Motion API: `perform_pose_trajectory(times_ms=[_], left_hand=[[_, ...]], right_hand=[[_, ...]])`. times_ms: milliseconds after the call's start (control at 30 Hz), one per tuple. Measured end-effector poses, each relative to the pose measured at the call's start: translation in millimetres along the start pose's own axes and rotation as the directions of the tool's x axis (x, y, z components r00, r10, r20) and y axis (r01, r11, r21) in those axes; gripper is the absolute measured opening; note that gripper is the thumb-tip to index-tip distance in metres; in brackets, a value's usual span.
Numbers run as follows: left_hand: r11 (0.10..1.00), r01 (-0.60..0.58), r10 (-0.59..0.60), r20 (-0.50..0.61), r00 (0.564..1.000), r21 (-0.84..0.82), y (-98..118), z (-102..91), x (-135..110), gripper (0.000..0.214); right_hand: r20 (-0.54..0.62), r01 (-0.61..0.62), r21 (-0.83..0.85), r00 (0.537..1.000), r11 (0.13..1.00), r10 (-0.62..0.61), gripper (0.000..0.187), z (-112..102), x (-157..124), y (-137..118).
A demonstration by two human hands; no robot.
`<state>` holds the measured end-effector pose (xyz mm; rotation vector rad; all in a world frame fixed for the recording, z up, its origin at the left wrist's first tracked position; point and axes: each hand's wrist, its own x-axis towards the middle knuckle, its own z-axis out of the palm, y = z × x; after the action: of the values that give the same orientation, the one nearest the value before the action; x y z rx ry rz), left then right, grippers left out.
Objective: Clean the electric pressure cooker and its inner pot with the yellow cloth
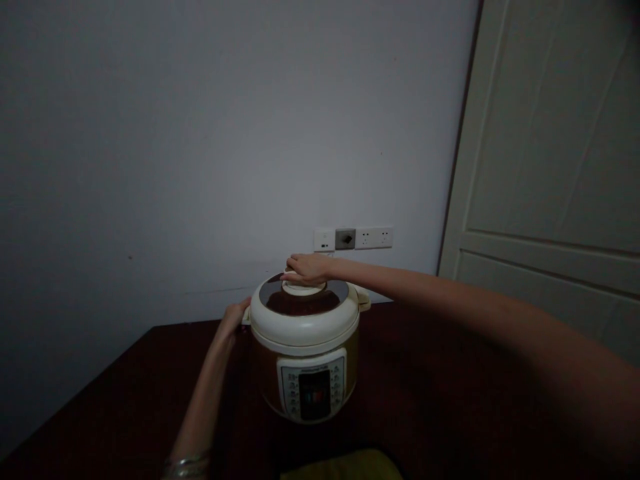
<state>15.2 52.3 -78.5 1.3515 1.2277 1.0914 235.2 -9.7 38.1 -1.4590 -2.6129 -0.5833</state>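
Cream plastic pressure cooker [305, 350], round, glossy dark-topped lid, sits mid-counter [440, 400] on dark wood. Right hand [307, 267] grasps the lid knob [303, 287]; left hand [234, 319] grips its side handle.

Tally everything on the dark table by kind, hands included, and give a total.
Electric cooker: 1
Hands: 2 (left hand at the cooker's side, right hand on the lid knob)
Yellowish item at the near edge: 1
Total: 4
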Motion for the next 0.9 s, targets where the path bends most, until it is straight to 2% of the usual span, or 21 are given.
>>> perform_pose_trajectory(times_ms=[267,433,667,900], left_hand=[[1.000,0.002,-0.002,-0.009,1.000,-0.027,-3.8,-0.5,4.6,0.042],[0.998,-0.023,0.024,0.031,0.999,-0.058,-6.9,-1.3,7.0,0.040],[0.997,-0.019,0.024,0.052,0.998,-0.079,-5.1,-0.9,4.5,0.041],[0.998,-0.013,0.014,0.011,1.000,-0.061,-1.4,0.0,1.5,0.041]], right_hand=[[-0.019,0.037,-0.026,0.999,0.999,-0.038,0.057,2.0,0.2,3.5],[-0.033,0.044,0.008,0.999,0.999,-0.043,0.055,1.6,-2.0,2.9],[-0.044,0.016,0.077,0.999,0.997,-0.012,0.051,5.3,-0.1,0.8],[-0.035,-0.021,0.071,0.999,0.997,0.023,0.051,6.5,0.8,-1.0]])
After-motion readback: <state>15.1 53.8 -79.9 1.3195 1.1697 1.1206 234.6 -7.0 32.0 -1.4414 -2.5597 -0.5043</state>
